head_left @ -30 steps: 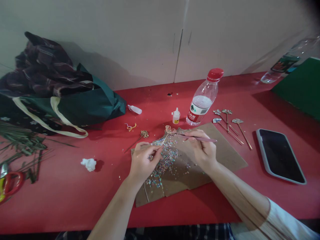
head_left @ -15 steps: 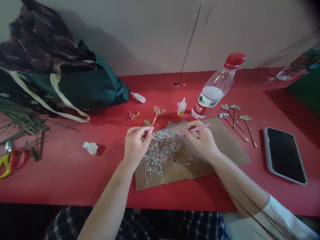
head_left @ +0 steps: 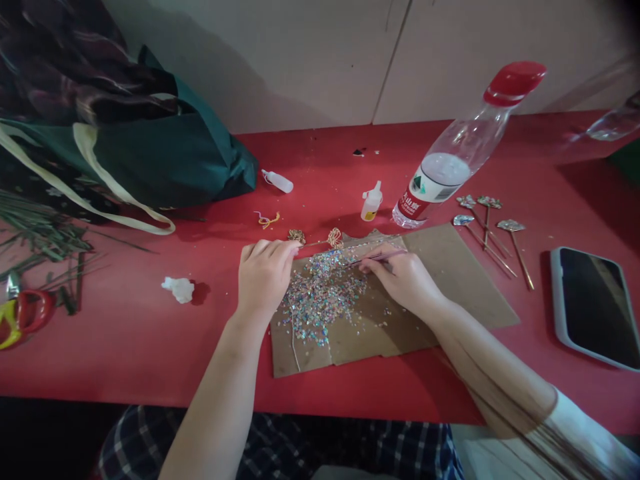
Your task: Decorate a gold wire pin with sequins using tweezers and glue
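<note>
My left hand point(head_left: 265, 277) is closed on the thin stem of a gold hairpin with a looped wire head point(head_left: 335, 238). The hairpin is held nearly level, its head pointing right above the far edge of the cardboard. In my right hand point(head_left: 409, 277) is a pair of slim pinkish tweezers point(head_left: 385, 255), the fingers pinched round it. Its tip points left, at the glittery shell-like chips point(head_left: 325, 297), though contact cannot be made out. The chips lie spread over the brown cardboard point(head_left: 450, 273). A gold wire piece point(head_left: 297, 236) sits just beyond my left fingers.
Two small dropper bottles point(head_left: 371, 201) and a water bottle point(head_left: 440, 175) are behind the cardboard. To the right are several finished-looking hairpins point(head_left: 511, 227) and a phone point(head_left: 595, 303). Scissors point(head_left: 30, 312), a white lump point(head_left: 179, 289) and a green bag point(head_left: 200, 160) are leftward.
The hairpin has tipped from slanting upward to nearly level, its head swinging right as my left hand turned over. The tweezers' rear end has swung lower. The whole view has shifted slightly.
</note>
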Tool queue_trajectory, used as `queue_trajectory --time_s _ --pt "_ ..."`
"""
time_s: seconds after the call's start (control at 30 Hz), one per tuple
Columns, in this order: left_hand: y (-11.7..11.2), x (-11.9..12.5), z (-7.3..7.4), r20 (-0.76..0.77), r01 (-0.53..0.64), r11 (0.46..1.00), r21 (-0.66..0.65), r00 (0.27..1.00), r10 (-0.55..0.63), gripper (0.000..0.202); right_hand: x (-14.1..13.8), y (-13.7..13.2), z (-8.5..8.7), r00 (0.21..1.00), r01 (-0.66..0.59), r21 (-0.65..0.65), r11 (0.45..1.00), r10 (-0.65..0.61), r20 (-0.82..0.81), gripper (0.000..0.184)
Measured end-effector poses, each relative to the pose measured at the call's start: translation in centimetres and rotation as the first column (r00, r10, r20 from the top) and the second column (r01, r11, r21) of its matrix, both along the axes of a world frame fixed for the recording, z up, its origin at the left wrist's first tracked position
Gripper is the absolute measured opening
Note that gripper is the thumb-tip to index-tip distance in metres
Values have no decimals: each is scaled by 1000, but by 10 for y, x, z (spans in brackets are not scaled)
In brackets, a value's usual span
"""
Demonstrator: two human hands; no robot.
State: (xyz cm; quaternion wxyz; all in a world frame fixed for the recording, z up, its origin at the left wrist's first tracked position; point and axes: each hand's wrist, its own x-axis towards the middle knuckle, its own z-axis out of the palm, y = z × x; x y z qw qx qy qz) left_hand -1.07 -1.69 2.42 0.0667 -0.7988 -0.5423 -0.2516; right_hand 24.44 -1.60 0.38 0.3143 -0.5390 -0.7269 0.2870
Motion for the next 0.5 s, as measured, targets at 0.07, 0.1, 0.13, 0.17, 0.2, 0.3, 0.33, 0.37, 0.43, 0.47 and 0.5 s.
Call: queue_trajectory --time_s 0.07,0.1,0.13,0.17,0.2,0.3,0.33,0.37,0.43,0.47,0.5 --pt "0 0 0 -3 11 1000 -13 1000 -11 20 -1 0 0 1000 29 -21 999 -29 -1 17" --pt "-1 0 0 -3 18 1000 -17 1000 -18 22 -2 0 0 999 43 -31 999 -43 -11 18" --pt "-1 0 0 -2 25 1000 -19 1000 -25 23 -3 1 -1 998 56 -40 998 -57 -26 18" --pt "-1 0 0 -1 28 999 -20 1000 -28 25 -4 1 -1 997 67 -48 997 -69 -44 18" --pt "-1 0 0 0 30 999 -20 1000 -30 26 -4 1 -1 995 74 -57 996 -78 -58 18" --pt "0 0 0 -4 21 1000 -22 1000 -21 27 -5 2 -2 995 81 -69 994 -85 -60 17" --pt "0 0 0 -12 17 1000 -21 1000 -17 27 -5 2 -2 995 80 -64 995 -83 -48 17" --pt "0 1 -1 -23 14 1000 -19 1000 -14 25 -5 1 -2 996 79 -56 995 -81 -31 18" --pt "0 2 -2 -49 13 1000 -13 999 -13 22 -5 1 -2 997 73 -39 997 -73 -3 18" --pt "1 3 -2 -60 13 1000 -9 998 -13 21 -4 2 -2 998 68 -34 997 -68 3 18" --pt "0 3 -2 -72 11 1000 -9 997 -12 21 -4 2 -2 998 63 -31 998 -63 1 18"
